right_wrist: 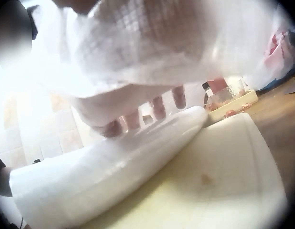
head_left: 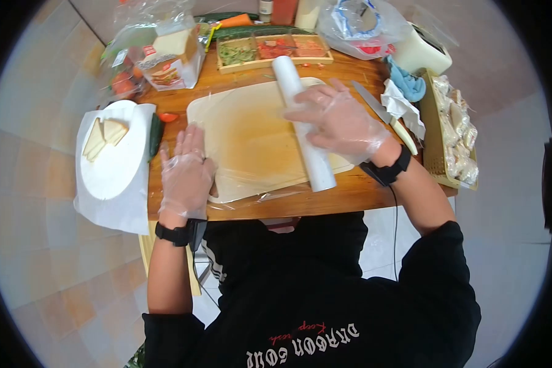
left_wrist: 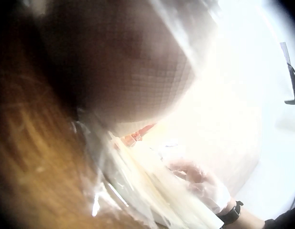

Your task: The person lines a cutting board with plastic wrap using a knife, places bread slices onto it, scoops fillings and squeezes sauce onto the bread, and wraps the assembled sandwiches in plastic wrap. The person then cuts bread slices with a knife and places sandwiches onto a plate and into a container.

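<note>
A white roll of cling film lies slantwise across the right part of the cream cutting board. Clear film stretches over the board, with wrinkles along its near edge. My right hand, in a clear plastic glove, is over the middle of the roll with fingers spread loosely. In the right wrist view its fingertips show just beyond the roll. My left hand, gloved too, lies flat with straight fingers at the board's left edge. The left wrist view is mostly blurred palm.
To the left, a white plate bears bread slices, beside a cucumber piece. A wooden tray of chopped fillings and bagged bread stand behind. A knife and a basket of wrapped items are right.
</note>
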{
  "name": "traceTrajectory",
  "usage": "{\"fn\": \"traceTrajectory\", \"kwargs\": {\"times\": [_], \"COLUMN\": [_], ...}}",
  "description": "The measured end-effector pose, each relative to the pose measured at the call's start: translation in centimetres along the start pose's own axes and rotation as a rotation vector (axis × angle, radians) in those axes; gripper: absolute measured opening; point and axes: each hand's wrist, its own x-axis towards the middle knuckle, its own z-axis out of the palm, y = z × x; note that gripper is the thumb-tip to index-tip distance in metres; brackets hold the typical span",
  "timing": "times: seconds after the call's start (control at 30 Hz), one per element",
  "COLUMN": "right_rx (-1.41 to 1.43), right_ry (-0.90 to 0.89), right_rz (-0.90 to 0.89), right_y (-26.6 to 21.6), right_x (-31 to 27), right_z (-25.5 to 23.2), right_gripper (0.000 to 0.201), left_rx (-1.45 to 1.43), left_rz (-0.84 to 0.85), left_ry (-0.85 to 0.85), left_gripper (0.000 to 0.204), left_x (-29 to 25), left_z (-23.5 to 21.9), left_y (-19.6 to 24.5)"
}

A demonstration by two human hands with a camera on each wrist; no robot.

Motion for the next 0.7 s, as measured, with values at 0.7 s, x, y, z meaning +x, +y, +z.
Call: {"fn": "traceTrajectory", "kwargs": {"times": [0.7], "right_rx": [0.286], "right_ry": [0.265], "right_rz": [0.193], "right_y": [0.8], "right_x": [-2.4], "right_z": [0.9], "right_gripper": [0.032], "left_rx": [-0.019], "left_rz": [0.022], "left_ry": [-0.022], "left_gripper": [0.073], "left_x": [0.2], "left_z": [-0.4], "left_y": [0.1]}}
